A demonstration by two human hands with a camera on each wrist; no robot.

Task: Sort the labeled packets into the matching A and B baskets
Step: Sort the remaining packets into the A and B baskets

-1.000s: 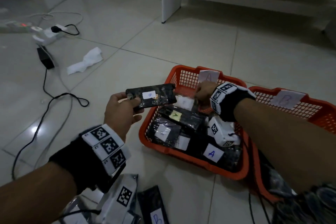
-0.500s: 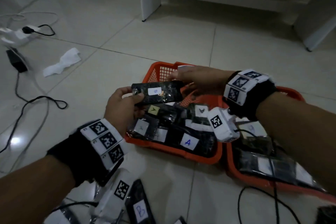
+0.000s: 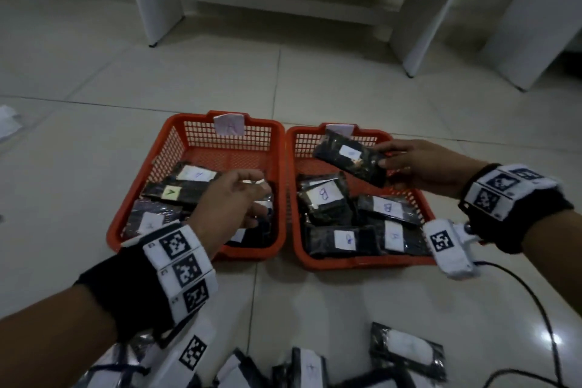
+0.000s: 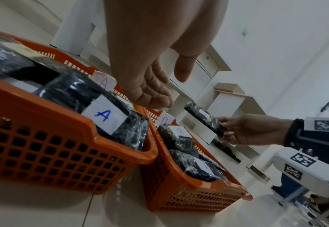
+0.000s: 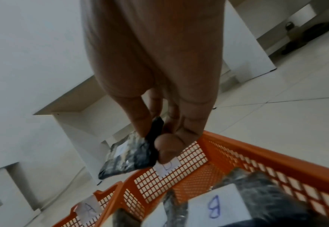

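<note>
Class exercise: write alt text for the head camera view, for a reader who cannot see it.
The right hand holds a dark labeled packet over the B basket, which already holds packets. The left hand hovers, holding nothing, above the packets in the A basket beside it; more packets lie on the tiled floor nearby.

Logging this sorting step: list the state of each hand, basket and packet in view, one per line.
Right hand: pinching one end of a dark plastic packet.
Dark plastic packet with white label: held in the air over the B basket, tilted.
Left hand: holds nothing, fingers relaxed, over the A basket.
Orange mesh A basket: partly filled with packets.
Orange mesh B basket: partly filled with packets.
Loose packets on the floor: unsorted.
</note>
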